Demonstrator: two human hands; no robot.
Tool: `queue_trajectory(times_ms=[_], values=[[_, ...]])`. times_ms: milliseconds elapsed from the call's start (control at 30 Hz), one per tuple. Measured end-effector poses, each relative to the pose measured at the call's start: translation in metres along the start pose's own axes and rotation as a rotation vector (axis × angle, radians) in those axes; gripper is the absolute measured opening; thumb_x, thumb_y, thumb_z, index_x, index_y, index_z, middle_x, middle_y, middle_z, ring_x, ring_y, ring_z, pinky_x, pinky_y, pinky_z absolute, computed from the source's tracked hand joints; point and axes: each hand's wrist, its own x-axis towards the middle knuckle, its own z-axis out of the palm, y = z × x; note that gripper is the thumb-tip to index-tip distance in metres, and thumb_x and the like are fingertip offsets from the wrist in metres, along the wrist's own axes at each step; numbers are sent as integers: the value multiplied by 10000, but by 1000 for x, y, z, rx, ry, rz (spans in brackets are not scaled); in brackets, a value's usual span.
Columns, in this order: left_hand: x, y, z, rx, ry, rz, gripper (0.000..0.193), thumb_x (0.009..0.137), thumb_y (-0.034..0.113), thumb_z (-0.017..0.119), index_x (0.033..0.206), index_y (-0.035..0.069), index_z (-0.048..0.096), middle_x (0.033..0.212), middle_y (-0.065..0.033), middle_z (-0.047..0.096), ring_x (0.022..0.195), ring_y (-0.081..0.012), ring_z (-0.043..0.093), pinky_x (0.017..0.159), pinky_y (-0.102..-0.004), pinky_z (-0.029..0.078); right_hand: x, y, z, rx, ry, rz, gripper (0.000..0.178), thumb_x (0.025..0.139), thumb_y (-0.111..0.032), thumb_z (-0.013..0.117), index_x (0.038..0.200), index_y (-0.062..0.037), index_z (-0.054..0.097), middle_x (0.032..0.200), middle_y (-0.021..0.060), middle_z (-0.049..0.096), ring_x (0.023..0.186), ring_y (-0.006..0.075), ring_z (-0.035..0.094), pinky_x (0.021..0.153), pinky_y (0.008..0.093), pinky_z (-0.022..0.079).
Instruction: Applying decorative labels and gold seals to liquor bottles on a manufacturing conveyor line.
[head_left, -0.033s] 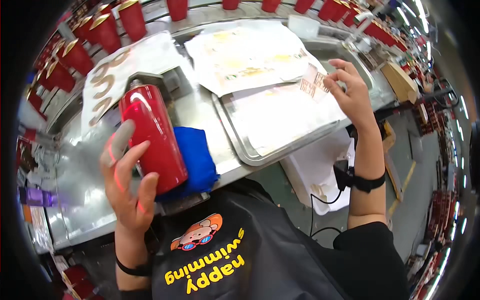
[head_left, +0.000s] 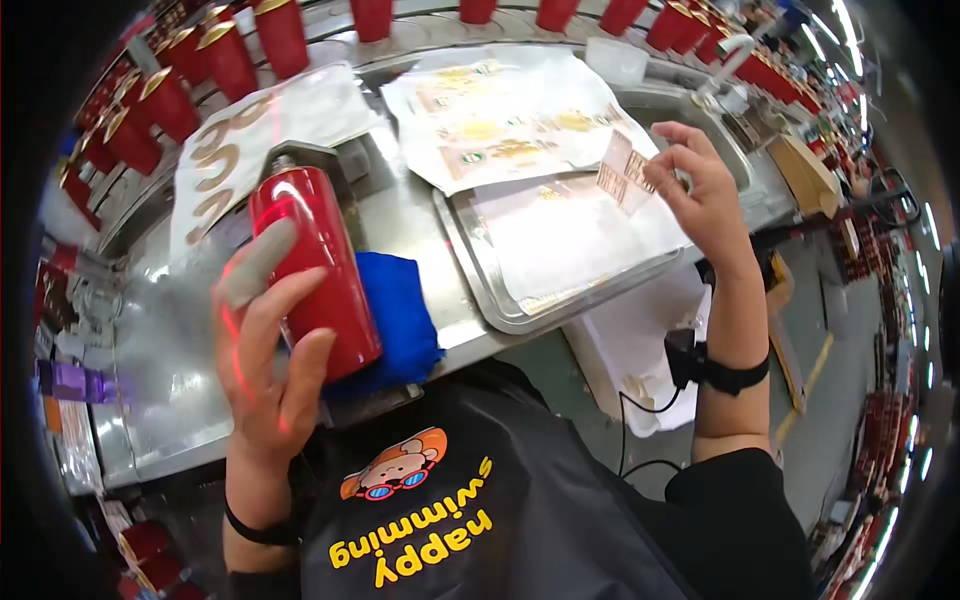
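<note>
A glossy red bottle (head_left: 315, 265) with a bare metal neck lies tilted on a dark angled holder (head_left: 345, 175), its lower part against a blue cloth (head_left: 395, 310). My left hand (head_left: 265, 340) is at the bottle's left side with fingers apart, not wrapped round it; a grey cover sits on one finger. Whether the fingertips touch the bottle I cannot tell. Between thumb and fingertips, my right hand (head_left: 700, 195) pinches a small translucent decal (head_left: 626, 172) with brown print. The decal hangs over wet-looking white sheets (head_left: 570, 235) in a metal tray (head_left: 480, 300).
Printed decal sheets (head_left: 500, 120) lie behind the tray, and a white sheet with brown curved shapes (head_left: 270, 125) lies at the left. Red containers (head_left: 280, 38) line a conveyor at the back. A faucet (head_left: 730, 50) rises over a basin at the right.
My left hand has shifted slightly right and up along the bottle. The decal in my right hand has swung lower and shows more plainly. The whole view has shifted slightly.
</note>
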Motion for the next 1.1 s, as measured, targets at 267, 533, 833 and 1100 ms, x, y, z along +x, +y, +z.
queue_trajectory(times_ms=[267, 533, 833, 1100], values=[[78, 36, 43, -234, -80, -12, 349, 839, 154, 656, 1162, 60, 564, 1147, -191, 543, 1085, -335, 484, 972, -397, 363, 9, -93, 25, 330, -179, -264, 78, 792, -63, 697, 813, -25, 632, 1188, 174, 568, 1112, 341, 546, 925, 389, 431], [81, 50, 67, -176, -39, 101, 94, 859, 125, 613, 893, 39, 596, 993, -168, 563, 1000, -348, 488, 896, -395, 375, -14, -71, 29, 454, -157, -72, 88, 813, -73, 685, 822, -5, 629, 1163, 172, 583, 1058, 324, 577, 880, 376, 462], [79, 50, 69, -672, -40, -273, 136, 927, 130, 588, 935, -5, 581, 840, -45, 574, 734, -97, 517, 672, -264, 444, -31, 15, 53, 299, -83, 151, 126, 832, -125, 671, 814, -10, 623, 1102, 130, 591, 1029, 255, 556, 860, 340, 446], [75, 46, 59, -1254, -90, -627, 127, 987, 160, 478, 1039, 49, 513, 980, -83, 634, 926, -190, 664, 701, -263, 502, -39, 18, 51, -440, -394, 297, 269, 878, -252, 601, 1013, -27, 663, 1256, 152, 532, 1176, 344, 471, 873, 499, 469]])
